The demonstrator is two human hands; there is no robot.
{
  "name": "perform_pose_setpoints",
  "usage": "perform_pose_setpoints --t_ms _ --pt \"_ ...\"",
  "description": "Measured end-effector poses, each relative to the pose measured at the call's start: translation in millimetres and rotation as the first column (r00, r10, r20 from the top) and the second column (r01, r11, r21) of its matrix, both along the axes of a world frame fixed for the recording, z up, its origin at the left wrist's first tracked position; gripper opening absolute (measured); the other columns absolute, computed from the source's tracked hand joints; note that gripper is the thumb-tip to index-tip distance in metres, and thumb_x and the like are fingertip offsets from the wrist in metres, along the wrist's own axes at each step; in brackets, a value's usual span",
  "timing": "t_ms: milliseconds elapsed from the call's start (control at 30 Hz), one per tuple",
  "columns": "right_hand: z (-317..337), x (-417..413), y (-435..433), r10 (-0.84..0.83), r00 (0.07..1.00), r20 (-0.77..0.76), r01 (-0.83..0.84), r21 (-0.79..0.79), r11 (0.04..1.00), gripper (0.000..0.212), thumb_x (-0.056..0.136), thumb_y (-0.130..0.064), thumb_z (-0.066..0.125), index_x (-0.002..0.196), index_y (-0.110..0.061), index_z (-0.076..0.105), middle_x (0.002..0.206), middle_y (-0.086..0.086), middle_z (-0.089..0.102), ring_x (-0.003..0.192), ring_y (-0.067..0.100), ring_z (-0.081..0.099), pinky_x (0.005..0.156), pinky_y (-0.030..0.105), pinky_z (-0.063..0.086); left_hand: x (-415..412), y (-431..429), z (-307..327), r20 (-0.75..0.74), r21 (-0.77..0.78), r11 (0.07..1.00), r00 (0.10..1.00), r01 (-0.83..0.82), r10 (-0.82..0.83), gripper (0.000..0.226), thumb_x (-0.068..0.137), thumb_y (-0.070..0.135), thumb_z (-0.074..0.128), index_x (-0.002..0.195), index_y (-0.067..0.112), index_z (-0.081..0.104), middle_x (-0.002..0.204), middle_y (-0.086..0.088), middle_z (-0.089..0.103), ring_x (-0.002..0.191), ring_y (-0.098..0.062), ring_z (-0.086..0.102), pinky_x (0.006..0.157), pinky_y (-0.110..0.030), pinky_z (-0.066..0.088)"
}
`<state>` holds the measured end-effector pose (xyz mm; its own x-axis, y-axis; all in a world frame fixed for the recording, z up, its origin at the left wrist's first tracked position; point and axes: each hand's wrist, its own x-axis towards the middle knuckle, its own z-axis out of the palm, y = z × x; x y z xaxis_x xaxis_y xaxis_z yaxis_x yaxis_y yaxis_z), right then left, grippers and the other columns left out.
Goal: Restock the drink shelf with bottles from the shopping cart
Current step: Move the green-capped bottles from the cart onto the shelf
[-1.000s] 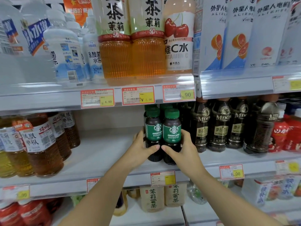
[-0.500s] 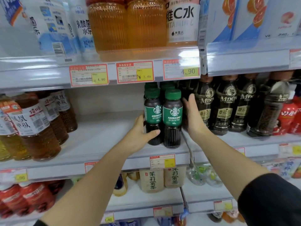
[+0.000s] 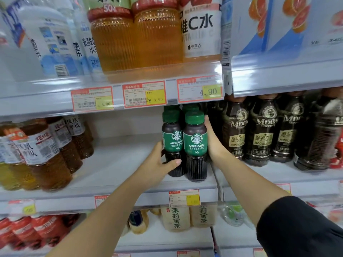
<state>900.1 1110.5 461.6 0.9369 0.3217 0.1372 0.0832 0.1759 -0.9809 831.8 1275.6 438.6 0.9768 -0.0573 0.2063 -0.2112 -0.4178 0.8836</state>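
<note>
Left hand [image 3: 159, 164]: curled round the left bottle [image 3: 171, 143] low down, thumb across the front.
Right hand [image 3: 211, 141]: flat, fingers straight, pressing the right bottle [image 3: 195, 145] on its side.
Why: likely squeezing the pair into a tidy row, labels forward.
Place: both upright on the middle shelf [image 3: 115, 164], near its front edge; cart unseen.
Room: bare shelf leftward to the tea [image 3: 46, 154]; coffee bottles [image 3: 235, 130] crowd the right; upper shelf [image 3: 46, 102] close over the caps.

A pale grey metal shelf [image 3: 115, 164] carries small green-capped dark coffee bottles [image 3: 195, 145], upright near its right end. Amber tea bottles with white labels [image 3: 42, 156] stand well apart at its left end.
</note>
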Motion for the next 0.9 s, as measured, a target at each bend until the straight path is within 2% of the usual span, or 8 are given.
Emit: perform_pose_setpoints --t_ms 200,333,400,467,500,533,633,900 --pt "0 0 1 0.036 0.999 0.015 -0.036 -0.039 0.999 0.066 0.089 -0.063 0.019 0.133 -0.023 0.049 0.128 0.004 0.058 0.116 0.019 0.054 0.106 0.035 0.037 -4 -4 4 -0.009 -0.011 1.0 1.0 -0.022 0.022 0.062 0.088 0.014 0.062 0.14 0.024 0.031 0.135 0.011 0.047 0.131 -0.006 0.036 0.101 -0.025 0.034" --pt "-1 -9 -5 0.031 0.998 0.054 -0.03 -0.02 0.999 0.07 0.078 -0.075 0.025 0.128 -0.034 0.051 0.137 -0.001 0.052 0.125 0.017 0.048 0.113 0.042 0.03 -5 -6 6 -0.006 0.005 1.0 1.0 -0.023 0.023 0.059 0.088 0.013 0.061 0.138 0.025 0.032 0.133 0.012 0.048 0.131 -0.006 0.037 0.098 -0.024 0.036" --pt "-4 -18 -12 0.019 0.99 0.14 -0.02 0.005 1.0 0.063 0.073 -0.079 0.032 0.125 -0.047 0.046 0.141 -0.014 0.044 0.131 0.009 0.04 0.112 0.035 0.03 -6 -5 7 -0.004 0.008 1.0 1.0 -0.019 0.019 0.059 0.089 0.012 0.06 0.138 0.026 0.031 0.131 0.015 0.048 0.129 -0.004 0.038 0.095 -0.021 0.037" --pt "-6 -32 -18 0.042 0.956 0.291 -0.017 -0.087 0.996 0.049 0.078 -0.07 0.043 0.125 -0.058 0.033 0.134 -0.032 0.036 0.131 -0.004 0.035 0.102 0.018 0.032 -7 -3 6 0.007 0.01 1.0 1.0 -0.017 0.017 0.06 0.088 0.012 0.061 0.139 0.027 0.031 0.131 0.016 0.048 0.129 -0.005 0.039 0.099 -0.024 0.038" --pt "-6 -40 -20 0.064 0.923 0.378 -0.006 -0.154 0.988 0.053 0.078 -0.061 0.053 0.123 -0.064 0.026 0.133 -0.035 0.035 0.129 -0.009 0.034 0.1 0.015 0.033 -6 -2 6 0.014 0.014 1.0 1.0 -0.018 0.017 0.06 0.088 0.013 0.061 0.139 0.028 0.032 0.132 0.016 0.049 0.13 -0.006 0.04 0.103 -0.028 0.038" --pt "-9 -46 -21 0.079 0.88 0.468 0.027 -0.217 0.976 0.067 0.075 -0.052 0.063 0.125 -0.066 0.02 0.136 -0.031 0.036 0.13 -0.008 0.033 0.103 0.019 0.033 -6 -1 5 0.021 0.016 1.0 1.0 -0.016 0.015 0.061 0.088 0.014 0.062 0.139 0.029 0.032 0.132 0.016 0.05 0.13 -0.007 0.041 0.106 -0.034 0.038" --pt "-20 -47 -22 0.083 0.796 0.599 0.132 -0.307 0.943 0.099 0.073 -0.024 0.074 0.141 -0.047 0.006 0.147 -0.013 0.031 0.138 0.002 0.026 0.114 0.038 0.029 -6 -1 4 0.024 0.015 1.0 1.0 0.001 -0.002 0.061 0.089 0.014 0.061 0.139 0.031 0.032 0.133 0.016 0.05 0.129 -0.007 0.042 0.108 -0.039 0.037" --pt "-21 -43 -17 0.05 0.821 0.568 0.165 -0.322 0.932 0.094 0.076 -0.011 0.071 0.144 -0.033 0.011 0.143 -0.008 0.036 0.133 0.001 0.033 0.109 0.021 0.031 -3 -1 4 0.024 0.014 1.0 1.0 0.006 -0.006 0.061 0.091 0.014 0.058 0.141 0.031 0.029 0.135 0.013 0.047 0.129 -0.011 0.043 0.106 -0.031 0.037"
